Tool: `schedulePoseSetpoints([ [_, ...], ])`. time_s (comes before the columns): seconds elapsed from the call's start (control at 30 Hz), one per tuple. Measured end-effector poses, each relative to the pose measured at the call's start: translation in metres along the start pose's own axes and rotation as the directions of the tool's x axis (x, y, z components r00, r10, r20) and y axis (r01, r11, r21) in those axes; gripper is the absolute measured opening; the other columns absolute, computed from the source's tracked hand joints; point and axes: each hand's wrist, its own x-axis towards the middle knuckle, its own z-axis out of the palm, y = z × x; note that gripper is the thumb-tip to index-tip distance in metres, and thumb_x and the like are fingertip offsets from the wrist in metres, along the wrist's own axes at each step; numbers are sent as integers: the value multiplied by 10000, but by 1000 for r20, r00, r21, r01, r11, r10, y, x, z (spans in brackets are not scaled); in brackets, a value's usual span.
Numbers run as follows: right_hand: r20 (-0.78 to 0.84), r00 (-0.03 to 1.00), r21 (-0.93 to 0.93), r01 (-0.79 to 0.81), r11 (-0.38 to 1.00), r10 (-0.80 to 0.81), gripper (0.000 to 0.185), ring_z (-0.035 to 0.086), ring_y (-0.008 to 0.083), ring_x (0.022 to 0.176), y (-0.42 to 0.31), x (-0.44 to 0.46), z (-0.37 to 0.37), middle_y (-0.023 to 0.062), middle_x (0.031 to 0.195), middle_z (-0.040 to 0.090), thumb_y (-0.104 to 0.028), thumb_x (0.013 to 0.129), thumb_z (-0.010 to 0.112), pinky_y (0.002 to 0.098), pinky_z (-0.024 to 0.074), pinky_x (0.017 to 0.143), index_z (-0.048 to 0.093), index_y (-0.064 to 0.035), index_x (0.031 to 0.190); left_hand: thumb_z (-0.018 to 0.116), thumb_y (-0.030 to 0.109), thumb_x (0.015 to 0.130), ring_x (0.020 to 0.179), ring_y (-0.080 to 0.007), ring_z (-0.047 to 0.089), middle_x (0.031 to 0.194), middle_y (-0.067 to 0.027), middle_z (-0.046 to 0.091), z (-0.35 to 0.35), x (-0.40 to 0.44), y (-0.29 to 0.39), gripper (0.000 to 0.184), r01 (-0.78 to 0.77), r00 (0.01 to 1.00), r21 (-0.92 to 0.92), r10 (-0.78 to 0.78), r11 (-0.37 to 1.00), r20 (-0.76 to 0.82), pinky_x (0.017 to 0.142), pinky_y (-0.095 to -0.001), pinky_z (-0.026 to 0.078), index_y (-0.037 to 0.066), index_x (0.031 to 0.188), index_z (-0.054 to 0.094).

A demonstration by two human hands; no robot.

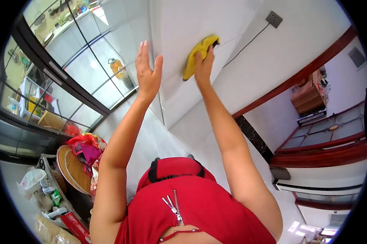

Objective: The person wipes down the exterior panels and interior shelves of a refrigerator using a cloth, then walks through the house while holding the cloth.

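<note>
A yellow cloth (pixel 190 65) with a dark edge lies against a white wall panel (pixel 179 93). My right hand (pixel 204 67) presses it there, its fingers and thumb bent over the fabric. To the left, my left hand (pixel 149 75) is held up by the panel's vertical edge, with the fingers straight and the thumb spread apart. Nothing is in that hand. Whether its palm touches the surface cannot be made out.
A black-framed glass door (pixel 65 83) is on the left, with an orange bottle (pixel 117 67) seen beyond it. Low at left are a woven straw hat (pixel 71 168) and a shelf of packages. At right, a wall socket (pixel 274 19) has a hanging cord; a red-brown doorframe (pixel 297 73) stands beside it.
</note>
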Motion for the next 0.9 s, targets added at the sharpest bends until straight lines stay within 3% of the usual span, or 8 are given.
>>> schedulePoseSetpoints([
  [0.23, 140, 961, -164, 259, 952, -237, 688, 326, 463, 1319, 32, -115, 34, 297, 1426, 331, -117, 823, 694, 491, 294, 1102, 355, 18, 1407, 497, 141, 940, 1455, -345, 175, 1574, -202, 170, 54, 0, -20, 670, -142, 983, -245, 108, 959, -148, 1169, -418, 153, -23, 1505, 177],
  [0.3, 154, 926, -197, 371, 907, -345, 679, 312, 474, 1334, 41, -102, 28, 300, 1453, 297, -93, 812, 686, 512, 274, 1114, 372, 9, 1405, 480, 183, 964, 1383, -330, 276, 1516, -224, 240, 67, -1, -26, 673, -88, 982, -107, 68, 990, -179, 1134, -415, 222, -46, 1495, 136],
  [0.43, -45, 984, -168, 162, 972, -172, 640, 288, 462, 1357, 83, -36, 12, 298, 1472, 290, -42, 825, 609, 499, 237, 1135, 367, 22, 1414, 455, 215, 985, 1284, -308, 388, 1431, -238, 327, 63, -5, -46, 622, -138, 966, 92, 155, 986, -209, 1088, -402, 299, -56, 1463, 164],
  [0.53, -220, 970, -244, 50, 968, -106, 603, 304, 430, 1346, 123, 45, -12, 275, 1470, 317, -66, 872, 561, 470, 227, 1138, 342, 32, 1426, 440, 186, 980, 1254, -304, 418, 1405, -234, 354, 65, -5, -40, 582, -136, 954, 32, 139, 990, -264, 1068, -402, 324, -61, 1445, 192],
  [0.77, -217, 946, 35, -239, 970, 241, 577, 382, 416, 1263, 129, 131, -60, 273, 1377, 423, -210, 924, 556, 479, 297, 1072, 372, -5, 1431, 439, 296, 1000, 1208, -326, 461, 1350, -253, 401, 67, -9, -43, 588, -88, 947, 88, 111, 992, -302, 1031, -409, 365, -87, 1410, 264],
  [0.8, -248, 959, -86, -162, 983, 136, 601, 377, 425, 1264, 128, 117, -44, 279, 1384, 413, -228, 916, 575, 490, 295, 1072, 370, -4, 1434, 437, 311, 1002, 1203, -327, 465, 1345, -257, 405, 65, -8, -43, 597, -86, 948, 92, 110, 992, -298, 1031, -410, 365, -92, 1408, 266],
  [0.83, -297, 943, -251, 76, 965, -151, 622, 363, 435, 1277, 123, 95, -26, 283, 1394, 402, -231, 910, 593, 503, 287, 1078, 362, -8, 1443, 442, 342, 1001, 1202, -334, 468, 1349, -268, 402, 65, -8, -43, 632, -71, 949, 75, 91, 995, -303, 1029, -410, 370, -101, 1410, 254],
  [0.9, -193, 949, -268, 192, 944, -248, 592, 367, 469, 1279, 55, 43, -8, 302, 1423, 355, -187, 898, 604, 532, 276, 1069, 391, 7, 1416, 438, 334, 1004, 1209, -337, 462, 1359, -271, 394, 63, -11, -43, 629, -49, 948, 109, 80, 993, -308, 1031, -412, 369, -102, 1414, 246],
])
